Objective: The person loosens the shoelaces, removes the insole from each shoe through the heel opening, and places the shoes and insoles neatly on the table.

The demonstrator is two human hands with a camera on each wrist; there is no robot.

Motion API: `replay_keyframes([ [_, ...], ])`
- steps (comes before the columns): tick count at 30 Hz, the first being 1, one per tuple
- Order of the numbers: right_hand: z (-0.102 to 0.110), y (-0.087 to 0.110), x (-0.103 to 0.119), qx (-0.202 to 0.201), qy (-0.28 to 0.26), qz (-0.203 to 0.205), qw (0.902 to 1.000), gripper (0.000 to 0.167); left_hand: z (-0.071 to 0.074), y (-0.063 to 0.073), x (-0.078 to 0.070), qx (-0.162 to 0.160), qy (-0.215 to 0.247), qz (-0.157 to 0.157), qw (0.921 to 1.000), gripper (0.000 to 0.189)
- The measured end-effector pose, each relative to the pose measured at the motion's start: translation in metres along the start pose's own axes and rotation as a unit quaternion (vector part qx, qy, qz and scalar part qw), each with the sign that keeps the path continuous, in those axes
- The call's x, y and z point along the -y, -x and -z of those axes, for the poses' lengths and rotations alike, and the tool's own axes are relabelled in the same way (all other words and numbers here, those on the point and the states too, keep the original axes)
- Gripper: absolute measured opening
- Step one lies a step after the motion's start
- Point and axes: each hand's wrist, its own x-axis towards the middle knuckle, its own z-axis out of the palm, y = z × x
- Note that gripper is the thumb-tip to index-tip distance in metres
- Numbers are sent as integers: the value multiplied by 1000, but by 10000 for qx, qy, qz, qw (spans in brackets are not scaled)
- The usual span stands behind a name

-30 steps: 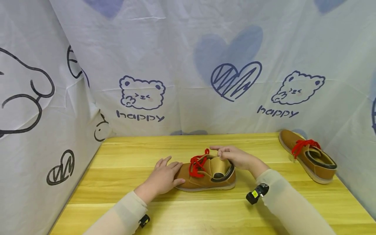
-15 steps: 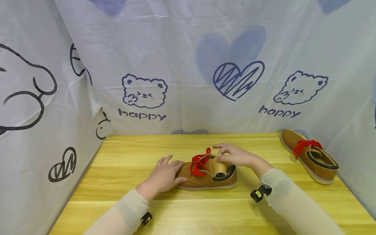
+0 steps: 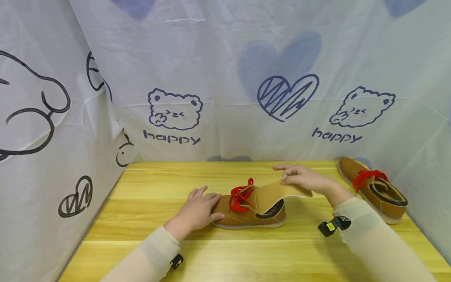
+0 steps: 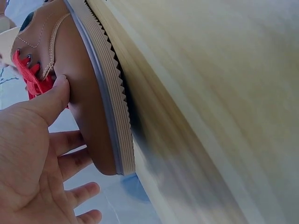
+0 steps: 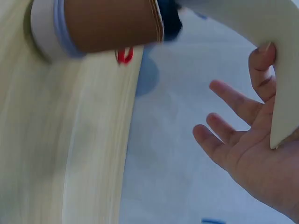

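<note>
A brown shoe [image 3: 243, 220] with red laces [image 3: 241, 199] sits upright on the table, toe to the left. My left hand [image 3: 194, 213] holds its toe; in the left wrist view, the thumb [image 4: 58, 95] presses one side while two fingers touch the other. A tan insole [image 3: 276, 192] slopes up out of the shoe's opening, its front part hidden inside. Beyond the heel, my right hand [image 3: 304, 179] pinches the insole near its raised back end. The right wrist view has the insole [image 5: 286, 65] bent between thumb and finger, with the other fingers spread.
A matching brown shoe [image 3: 382, 196] with red laces stands at the table's right back, beside the curtain. White printed cloth [image 3: 225, 98] hangs behind and along both sides of the wooden table [image 3: 239, 256].
My right hand has moved right and slightly up, drawing the insole from curled inside the shoe to stretched out past the heel. My left hand stays on the toe.
</note>
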Motion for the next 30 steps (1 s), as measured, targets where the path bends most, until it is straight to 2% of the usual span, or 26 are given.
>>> replay_keyframes([
  [4,11,11,-10,35,258,-192,9995,25,-1,-2,0,25,-25,11,10000,73],
  [10,13,17,-15,226,1163,-320,9924,26,0,-1,-1,45,-62,46,10000,72],
  [13,10,15,-12,244,1709,-267,9846,23,1,0,-2,76,-44,44,10000,72],
  [19,-4,7,6,38,2704,-314,9622,10,3,0,-4,43,-58,38,10000,71],
  [23,-16,2,14,-84,2908,-244,9564,6,4,-1,-4,51,-69,14,10000,71],
  [30,-28,-8,18,-95,3092,12,9510,10,5,-1,-3,114,-52,80,9999,72],
])
